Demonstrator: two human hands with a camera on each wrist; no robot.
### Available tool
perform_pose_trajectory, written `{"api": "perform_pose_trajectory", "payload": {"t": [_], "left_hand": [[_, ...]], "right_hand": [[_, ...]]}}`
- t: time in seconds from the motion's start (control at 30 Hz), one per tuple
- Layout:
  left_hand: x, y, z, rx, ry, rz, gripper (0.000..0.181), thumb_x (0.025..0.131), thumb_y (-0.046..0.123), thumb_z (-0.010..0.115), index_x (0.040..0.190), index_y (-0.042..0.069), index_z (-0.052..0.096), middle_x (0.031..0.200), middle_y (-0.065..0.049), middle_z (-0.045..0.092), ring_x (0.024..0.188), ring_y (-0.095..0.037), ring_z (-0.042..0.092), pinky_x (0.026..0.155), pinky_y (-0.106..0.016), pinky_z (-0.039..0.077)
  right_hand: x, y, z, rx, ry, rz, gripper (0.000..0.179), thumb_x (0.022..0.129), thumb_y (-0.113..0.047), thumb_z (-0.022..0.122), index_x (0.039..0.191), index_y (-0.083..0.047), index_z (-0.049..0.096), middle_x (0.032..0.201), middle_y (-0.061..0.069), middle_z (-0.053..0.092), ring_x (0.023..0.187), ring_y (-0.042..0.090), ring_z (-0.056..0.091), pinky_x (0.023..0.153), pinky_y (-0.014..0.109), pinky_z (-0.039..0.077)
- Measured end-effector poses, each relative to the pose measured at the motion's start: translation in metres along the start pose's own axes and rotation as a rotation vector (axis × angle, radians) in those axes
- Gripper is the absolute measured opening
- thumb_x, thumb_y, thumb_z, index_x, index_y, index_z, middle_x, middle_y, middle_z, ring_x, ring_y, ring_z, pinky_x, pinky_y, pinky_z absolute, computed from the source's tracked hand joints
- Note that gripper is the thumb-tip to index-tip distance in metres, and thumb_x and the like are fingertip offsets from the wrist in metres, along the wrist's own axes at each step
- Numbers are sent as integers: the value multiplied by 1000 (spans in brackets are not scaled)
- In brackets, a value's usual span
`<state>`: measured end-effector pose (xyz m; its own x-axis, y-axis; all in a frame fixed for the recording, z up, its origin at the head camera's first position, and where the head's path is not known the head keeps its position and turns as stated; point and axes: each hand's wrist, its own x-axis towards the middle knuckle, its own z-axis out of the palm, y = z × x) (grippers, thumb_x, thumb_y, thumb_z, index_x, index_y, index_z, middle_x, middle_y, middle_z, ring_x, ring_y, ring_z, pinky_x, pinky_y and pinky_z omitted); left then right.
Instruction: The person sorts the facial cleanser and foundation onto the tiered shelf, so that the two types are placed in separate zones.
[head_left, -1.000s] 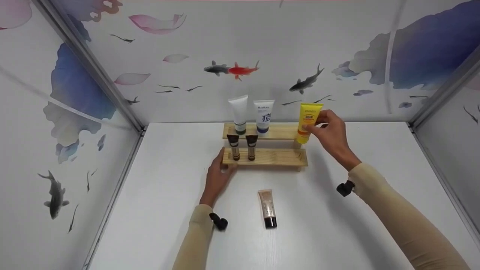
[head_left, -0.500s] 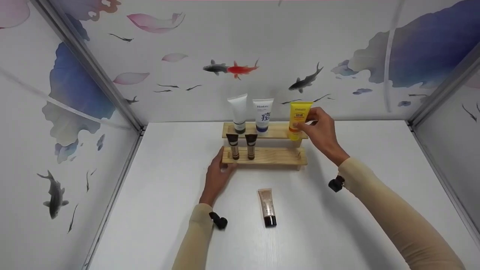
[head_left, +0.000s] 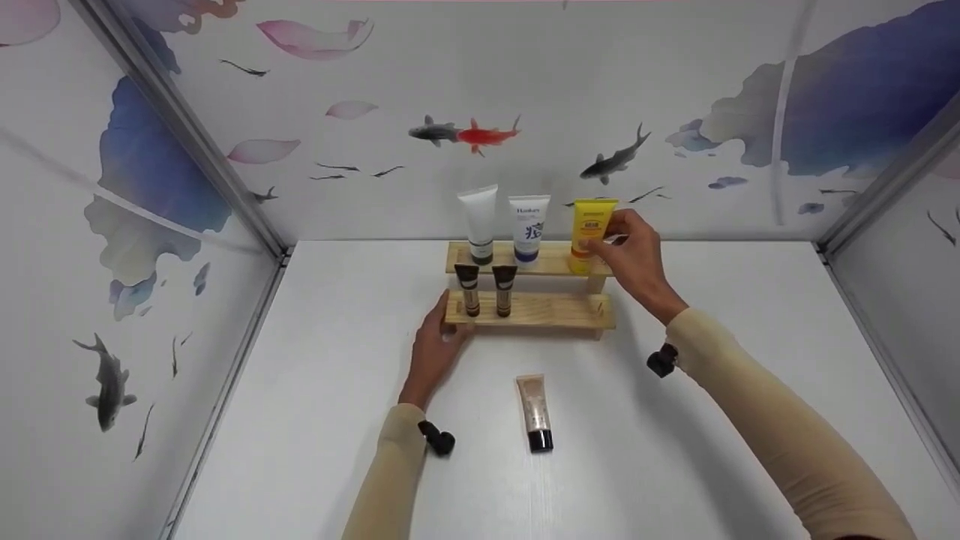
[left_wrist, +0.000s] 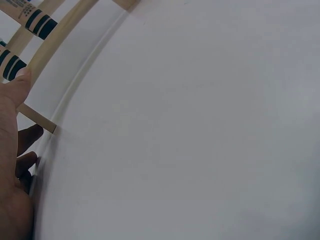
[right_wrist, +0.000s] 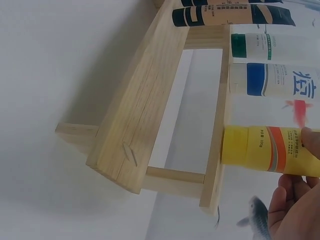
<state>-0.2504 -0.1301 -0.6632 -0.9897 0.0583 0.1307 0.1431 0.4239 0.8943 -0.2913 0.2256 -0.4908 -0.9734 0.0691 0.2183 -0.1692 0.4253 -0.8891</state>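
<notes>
My right hand pinches a yellow squeeze tube between thumb and fingers. The tube is upright, cap down, at the right end of the upper tier of a two-step wooden rack; in the right wrist view its yellow cap meets that tier's board. At the rack's left end my left hand grips the lower tier, thumb on its front edge. A white tube and a white-and-blue tube stand on the upper tier. Two small dark-capped brown tubes stand on the lower tier's left half.
A beige tube with a black cap lies on the white tabletop in front of the rack. Behind the rack rises a white wall printed with fish and petals. Side panels bound the table left and right.
My right hand has carried the yellow tube leftward, in over the upper tier's right end. My left hand stays on the rack, and the other tubes keep their places.
</notes>
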Motion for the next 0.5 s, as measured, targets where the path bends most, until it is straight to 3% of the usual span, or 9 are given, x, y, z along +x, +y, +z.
{"api": "perform_pose_trajectory", "payload": {"t": [0.23, 0.4, 0.5], "left_hand": [[-1, 3, 0, 15, -2, -27, 96, 102, 64, 72, 177, 22, 29, 170, -9, 48, 138, -27, 58, 120, -53, 43], [-1, 5, 0, 37, -3, -33, 95, 103, 63, 71, 176, 20, 29, 173, -11, 44, 151, -30, 50, 126, -53, 38], [-1, 5, 0, 33, 1, -28, 93, 104, 59, 72, 176, 19, 29, 173, -12, 44, 150, -31, 50, 126, -54, 38]], "right_hand": [[3, -1, 5, -2, 7, -17, 49, 102, -24, 84, 141, -5, 62, 132, 12, 72, 119, 24, 65, 99, 31, 52], [2, 0, 6, 12, 3, -20, 48, 101, -22, 84, 140, -5, 62, 130, 11, 73, 116, 22, 66, 95, 27, 52], [2, 0, 6, 24, -8, -17, 49, 101, -23, 84, 141, -5, 61, 131, 11, 72, 116, 21, 65, 96, 27, 53]]}}
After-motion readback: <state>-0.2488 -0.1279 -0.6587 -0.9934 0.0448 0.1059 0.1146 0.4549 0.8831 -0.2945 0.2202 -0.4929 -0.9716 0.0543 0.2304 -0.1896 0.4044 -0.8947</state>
